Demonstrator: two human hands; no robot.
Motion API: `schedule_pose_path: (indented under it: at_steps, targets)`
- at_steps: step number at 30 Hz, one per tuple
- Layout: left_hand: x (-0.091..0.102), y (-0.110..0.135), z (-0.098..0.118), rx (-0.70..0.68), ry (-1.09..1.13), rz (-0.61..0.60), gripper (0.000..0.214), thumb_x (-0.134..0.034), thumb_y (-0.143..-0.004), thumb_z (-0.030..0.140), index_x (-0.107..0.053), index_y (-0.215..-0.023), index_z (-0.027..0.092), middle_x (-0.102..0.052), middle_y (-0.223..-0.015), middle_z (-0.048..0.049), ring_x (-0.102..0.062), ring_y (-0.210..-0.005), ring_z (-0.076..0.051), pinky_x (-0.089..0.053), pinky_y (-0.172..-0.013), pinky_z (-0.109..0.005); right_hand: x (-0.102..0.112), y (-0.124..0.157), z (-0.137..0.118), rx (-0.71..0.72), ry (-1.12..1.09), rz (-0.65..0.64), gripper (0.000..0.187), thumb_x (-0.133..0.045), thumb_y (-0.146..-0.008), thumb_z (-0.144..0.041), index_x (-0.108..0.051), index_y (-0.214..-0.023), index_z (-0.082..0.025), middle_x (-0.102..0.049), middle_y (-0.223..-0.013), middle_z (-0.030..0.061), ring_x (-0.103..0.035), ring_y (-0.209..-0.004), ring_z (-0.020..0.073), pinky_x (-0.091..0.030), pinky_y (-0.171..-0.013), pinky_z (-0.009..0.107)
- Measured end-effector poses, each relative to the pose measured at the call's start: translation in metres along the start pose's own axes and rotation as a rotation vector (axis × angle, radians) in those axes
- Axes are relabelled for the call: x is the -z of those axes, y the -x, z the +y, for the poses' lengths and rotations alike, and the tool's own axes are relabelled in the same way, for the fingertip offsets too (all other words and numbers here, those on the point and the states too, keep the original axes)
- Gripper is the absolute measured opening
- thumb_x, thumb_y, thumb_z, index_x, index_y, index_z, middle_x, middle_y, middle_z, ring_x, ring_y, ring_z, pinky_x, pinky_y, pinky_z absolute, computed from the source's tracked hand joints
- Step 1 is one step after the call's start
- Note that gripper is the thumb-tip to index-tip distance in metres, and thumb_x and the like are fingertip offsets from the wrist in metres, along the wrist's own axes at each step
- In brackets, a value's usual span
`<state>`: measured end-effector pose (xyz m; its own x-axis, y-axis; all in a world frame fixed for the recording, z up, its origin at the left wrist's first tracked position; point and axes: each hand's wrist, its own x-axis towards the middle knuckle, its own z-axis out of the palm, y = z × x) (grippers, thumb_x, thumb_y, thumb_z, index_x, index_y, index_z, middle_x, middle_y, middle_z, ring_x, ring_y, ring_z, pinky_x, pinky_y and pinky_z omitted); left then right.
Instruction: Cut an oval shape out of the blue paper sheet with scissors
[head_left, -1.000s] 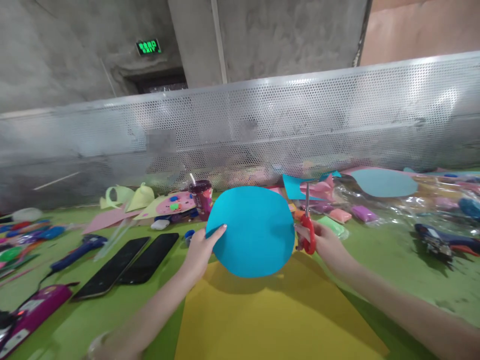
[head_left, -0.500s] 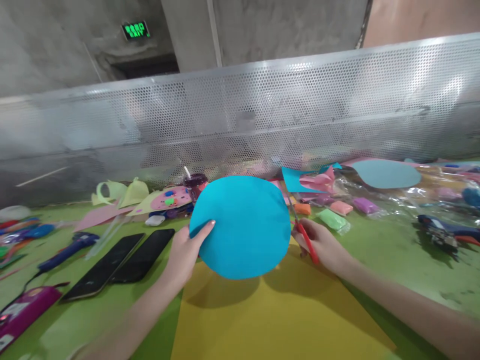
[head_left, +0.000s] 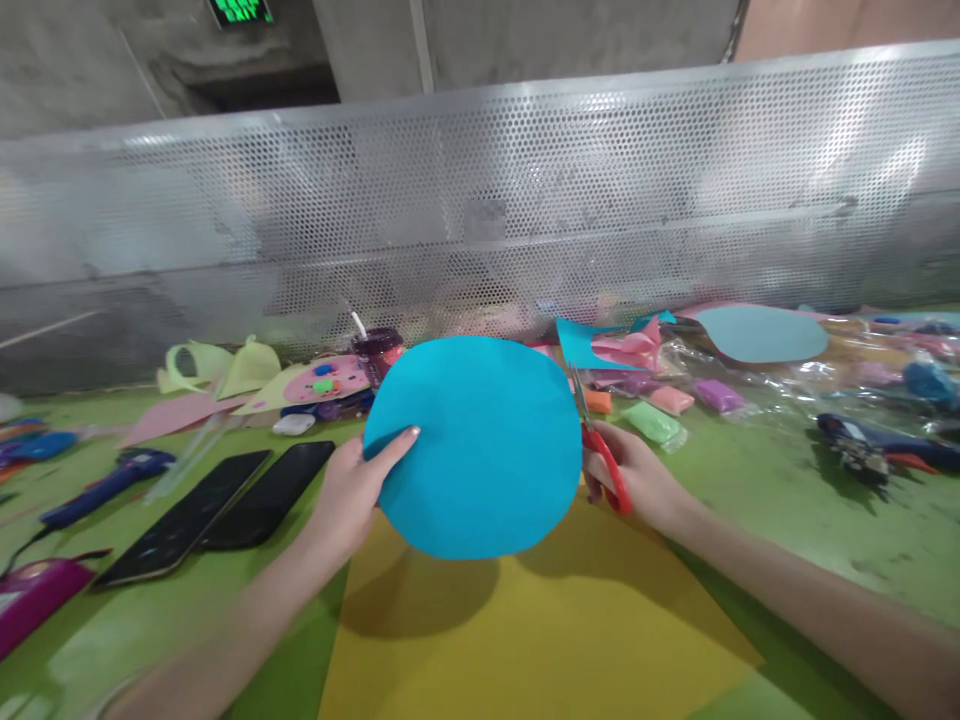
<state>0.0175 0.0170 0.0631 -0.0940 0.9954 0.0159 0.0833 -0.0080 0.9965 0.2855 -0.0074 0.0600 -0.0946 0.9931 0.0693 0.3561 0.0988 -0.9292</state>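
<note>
My left hand [head_left: 365, 478] grips a rounded piece of bright blue paper [head_left: 480, 450] at its left edge, thumb on the front face; its other fingers are hidden behind the sheet. The paper is held up, tilted toward me, over a large yellow sheet [head_left: 540, 630] lying on the green table. Close to the paper's right edge, my right hand [head_left: 630, 475] is closed round the red handles of a pair of scissors [head_left: 611, 465]. The blades point up and stand slightly apart, beside the paper's edge.
Two black phones [head_left: 187, 515] and a blue glue gun [head_left: 109, 490] lie at left, near a magenta box [head_left: 45, 595]. Behind are a dark cup with a straw [head_left: 377, 352], blue paper scraps [head_left: 576, 342] and clay packets [head_left: 652, 423]. Pliers [head_left: 855, 445] lie right. A perforated metal panel [head_left: 480, 200] stands behind.
The view has tilted down and shifted a little, so the background sits higher. The blue paper and scissors stay in my hands, the paper slightly to the left and the scissors' blades showing more apart.
</note>
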Motion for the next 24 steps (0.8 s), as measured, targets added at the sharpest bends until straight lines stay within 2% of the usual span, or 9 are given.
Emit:
schedule_pose_path:
  at_steps: [8, 20, 24]
  targets:
    - [-0.0013, 0.0016, 0.0029, 0.046, 0.075, -0.005, 0.042, -0.063, -0.069, 0.042, -0.055, -0.106, 0.024, -0.057, -0.119, -0.003, -0.058, -0.1, -0.03, -0.058, -0.071, -0.038, 0.0005, -0.0023, 0.0055, 0.003, 0.003, -0.008, 0.011, -0.045, -0.069, -0.027, -0.04, -0.075, -0.019, -0.048, -0.062, -0.0043, -0.047, -0.048, 0.0096, -0.041, -0.044, 0.022]
    - [-0.0026, 0.0025, 0.0049, 0.059, 0.085, -0.009, 0.041, -0.064, -0.069, 0.04, -0.056, -0.105, 0.023, -0.056, -0.12, -0.0045, -0.06, -0.097, -0.03, -0.058, -0.072, -0.039, -0.0027, 0.0014, 0.0028, 0.014, -0.051, -0.053, 0.006, -0.043, -0.071, -0.021, -0.037, -0.071, -0.02, -0.042, -0.052, -0.0063, -0.041, -0.043, 0.0085, -0.037, -0.042, 0.021]
    - [-0.002, 0.0044, 0.0055, 0.053, 0.061, -0.033, 0.047, -0.062, -0.069, 0.043, -0.052, -0.111, 0.024, -0.053, -0.124, -0.0031, -0.057, -0.102, -0.029, -0.057, -0.074, -0.037, -0.0027, 0.0023, -0.0005, 0.015, -0.052, -0.055, 0.007, -0.045, -0.071, -0.019, -0.038, -0.071, -0.019, -0.042, -0.053, -0.0065, -0.041, -0.044, 0.0077, -0.036, -0.042, 0.02]
